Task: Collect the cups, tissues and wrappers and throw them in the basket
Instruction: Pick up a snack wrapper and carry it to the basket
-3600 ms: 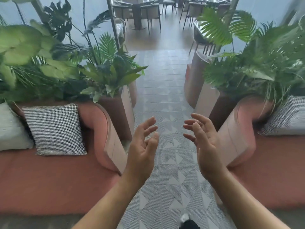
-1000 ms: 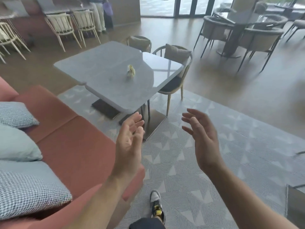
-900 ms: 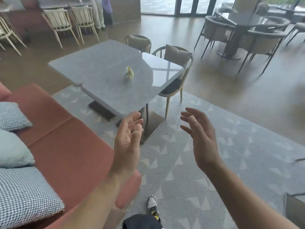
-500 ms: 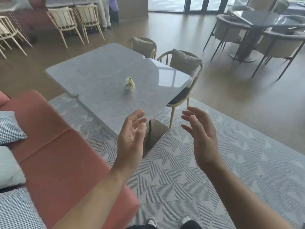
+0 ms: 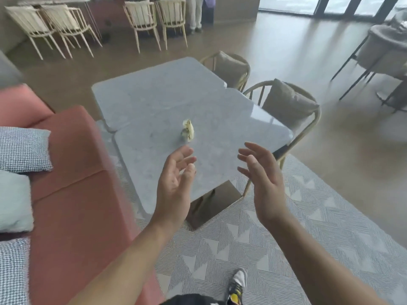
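Note:
A small crumpled yellowish-white wrapper or tissue (image 5: 187,132) lies near the middle of a grey marble table (image 5: 154,102). My left hand (image 5: 175,183) is raised in front of me, fingers relaxed and apart, its fingertips just short of the wrapper in the picture and holding nothing. My right hand (image 5: 263,181) is up beside it, palm turned inward, fingers loosely spread and empty. Both hands hover over the table's near corner. No cups or basket are in view.
A pink sofa (image 5: 74,194) with checked and pale cushions (image 5: 22,148) runs along the left. Two wooden chairs with grey cushions (image 5: 286,104) stand at the table's far side. A patterned rug (image 5: 264,249) covers the floor below. More chairs (image 5: 141,20) and a standing person are at the back.
I have turned from the planters toward the marble table and come closer to it. The wrapper is now nearer to my hands. Both hands stay raised and empty.

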The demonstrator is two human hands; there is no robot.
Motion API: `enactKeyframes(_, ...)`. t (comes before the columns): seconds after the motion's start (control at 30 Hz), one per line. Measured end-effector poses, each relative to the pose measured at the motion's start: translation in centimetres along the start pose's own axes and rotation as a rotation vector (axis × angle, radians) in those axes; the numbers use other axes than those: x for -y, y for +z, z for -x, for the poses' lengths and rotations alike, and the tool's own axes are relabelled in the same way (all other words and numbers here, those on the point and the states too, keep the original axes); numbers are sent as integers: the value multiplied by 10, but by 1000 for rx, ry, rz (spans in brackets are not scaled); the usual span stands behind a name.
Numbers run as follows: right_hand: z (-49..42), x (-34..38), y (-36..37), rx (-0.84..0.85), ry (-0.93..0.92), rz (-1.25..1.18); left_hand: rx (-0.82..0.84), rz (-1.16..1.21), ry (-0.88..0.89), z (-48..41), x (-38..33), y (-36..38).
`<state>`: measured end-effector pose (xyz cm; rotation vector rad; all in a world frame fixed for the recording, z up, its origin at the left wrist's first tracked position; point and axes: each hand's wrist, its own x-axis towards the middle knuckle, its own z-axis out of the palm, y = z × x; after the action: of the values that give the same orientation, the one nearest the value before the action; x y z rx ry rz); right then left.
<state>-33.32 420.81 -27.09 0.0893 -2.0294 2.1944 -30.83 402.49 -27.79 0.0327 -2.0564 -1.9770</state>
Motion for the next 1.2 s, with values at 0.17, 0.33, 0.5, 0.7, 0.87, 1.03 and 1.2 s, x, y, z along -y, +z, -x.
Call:
enactKeyframes(0.17,-73,-12,-9,129,40,24,-125,-1,-16,-41,14,26)
enactKeyframes(0.33,-130,-33,8,227,102,22,-250,-9,-46,-79,35,29)
enactKeyframes(0.5,-183,-62,43,289,137,40,-321,-8,-67,-127,61,18)
enactKeyframes(0.7,-251,-104,86,313,179,109,-378,-4,-75,-195,93,-6)
enactKeyframes(0.87,-303,-148,115,340,282,197,-374,-13,-112,-241,116,-20)
enactKeyframes(1.03,-347,-209,138,402,428,354,-413,-81,-180,-268,152,-18)
enactKeyframes(1.2,-389,-276,155,530,516,551,-492,-132,-244,-291,181,-9)
